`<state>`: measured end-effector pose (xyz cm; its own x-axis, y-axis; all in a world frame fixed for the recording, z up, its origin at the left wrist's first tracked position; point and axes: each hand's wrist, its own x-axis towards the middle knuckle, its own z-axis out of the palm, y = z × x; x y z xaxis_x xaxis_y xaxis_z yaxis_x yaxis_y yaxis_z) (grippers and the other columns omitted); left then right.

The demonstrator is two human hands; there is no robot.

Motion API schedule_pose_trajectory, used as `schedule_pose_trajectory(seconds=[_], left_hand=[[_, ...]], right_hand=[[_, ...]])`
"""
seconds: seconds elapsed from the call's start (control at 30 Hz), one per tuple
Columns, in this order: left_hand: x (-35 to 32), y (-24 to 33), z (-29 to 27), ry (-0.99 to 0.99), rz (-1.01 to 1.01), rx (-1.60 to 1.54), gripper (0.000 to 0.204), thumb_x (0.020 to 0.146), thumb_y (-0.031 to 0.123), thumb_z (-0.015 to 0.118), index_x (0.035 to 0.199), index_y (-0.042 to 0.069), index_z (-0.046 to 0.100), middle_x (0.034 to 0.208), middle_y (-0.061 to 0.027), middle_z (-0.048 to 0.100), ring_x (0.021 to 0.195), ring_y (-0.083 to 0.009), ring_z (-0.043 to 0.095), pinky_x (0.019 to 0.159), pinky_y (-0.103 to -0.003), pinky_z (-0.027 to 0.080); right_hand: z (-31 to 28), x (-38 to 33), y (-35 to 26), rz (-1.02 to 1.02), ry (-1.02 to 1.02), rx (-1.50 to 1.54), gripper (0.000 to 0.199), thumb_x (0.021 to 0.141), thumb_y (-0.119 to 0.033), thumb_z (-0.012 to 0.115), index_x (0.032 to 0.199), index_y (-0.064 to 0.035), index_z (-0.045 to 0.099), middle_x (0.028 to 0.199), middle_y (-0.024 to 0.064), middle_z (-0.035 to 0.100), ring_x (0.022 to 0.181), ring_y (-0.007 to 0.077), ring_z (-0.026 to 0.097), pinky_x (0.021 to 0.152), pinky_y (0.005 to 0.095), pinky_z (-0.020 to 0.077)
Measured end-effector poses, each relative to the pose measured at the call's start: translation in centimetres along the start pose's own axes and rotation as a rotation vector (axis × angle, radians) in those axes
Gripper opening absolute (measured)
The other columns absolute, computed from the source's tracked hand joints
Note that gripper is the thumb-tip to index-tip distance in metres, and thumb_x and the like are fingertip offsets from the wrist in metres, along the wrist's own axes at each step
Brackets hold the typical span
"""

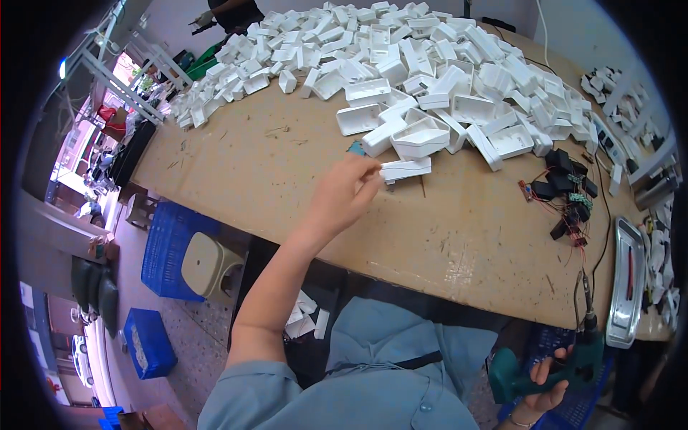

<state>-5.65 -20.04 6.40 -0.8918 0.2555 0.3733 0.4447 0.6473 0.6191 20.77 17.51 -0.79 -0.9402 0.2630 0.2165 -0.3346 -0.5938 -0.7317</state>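
My left hand (347, 192) reaches out over the brown table (251, 165) and pinches a flat white plastic cover (406, 169) at the near edge of a big pile of white plastic housings (401, 64). My right hand (550, 380) is low at my lap, gripping a green electric screwdriver (566, 362) whose bit points up at the table's near edge. A cluster of small black parts with red wires and green circuit boards (570, 197) lies on the table to the right.
A metal tray (626, 283) holding a red-handled tool sits at the table's right end. A beige stool (210, 266) and blue crates (165, 251) stand on the floor to the left. Another person's hands (204, 18) work at the far side.
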Motion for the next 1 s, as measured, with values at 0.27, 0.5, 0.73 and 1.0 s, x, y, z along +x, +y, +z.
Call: schedule_pose_trajectory(seconds=[0.27,0.5,0.73,1.0], left_hand=[[2.0,-0.3,5.5,-0.031,0.174,0.420,0.012,0.075,0.019,0.063,0.078,0.008,0.060,0.083,-0.0088,0.057,0.082,-0.0259,0.055,0.074,-0.040,0.039],[-1.7,2.6,6.6,-0.145,0.405,0.156,0.011,0.072,0.016,0.060,0.078,0.007,0.061,0.085,-0.0084,0.057,0.085,-0.0257,0.054,0.076,-0.041,0.039],[-1.2,3.4,11.6,0.085,0.421,0.051,0.020,0.070,0.013,0.059,0.088,0.003,0.060,0.119,-0.0245,0.042,0.114,-0.0401,0.040,0.093,-0.047,0.034],[-2.8,6.0,10.0,-0.048,-0.191,-0.116,0.032,0.075,0.015,0.062,0.102,0.004,0.050,0.123,-0.0226,0.036,0.103,-0.0399,0.046,0.084,-0.044,0.042]], right_hand=[[0.9,0.8,0.4,0.038,0.094,0.015,0.068,0.081,-0.025,0.065,0.132,0.0027,0.028,0.118,0.0164,0.049,0.063,0.0161,0.053,0.055,0.0280,0.0437],[0.5,2.0,1.2,0.099,0.030,0.034,0.067,0.080,-0.023,0.067,0.131,0.0019,0.031,0.118,0.0179,0.050,0.064,0.0169,0.054,0.053,0.0299,0.0432],[2.0,1.1,0.1,0.108,0.084,-0.070,0.066,0.080,-0.021,0.067,0.134,-0.0057,0.032,0.128,0.0101,0.043,0.081,0.0214,0.052,0.071,0.0342,0.0432],[1.4,3.1,1.8,0.186,-0.087,0.017,0.065,0.080,-0.020,0.066,0.133,-0.0060,0.033,0.129,0.0083,0.043,0.078,0.0210,0.050,0.069,0.0334,0.0413]])
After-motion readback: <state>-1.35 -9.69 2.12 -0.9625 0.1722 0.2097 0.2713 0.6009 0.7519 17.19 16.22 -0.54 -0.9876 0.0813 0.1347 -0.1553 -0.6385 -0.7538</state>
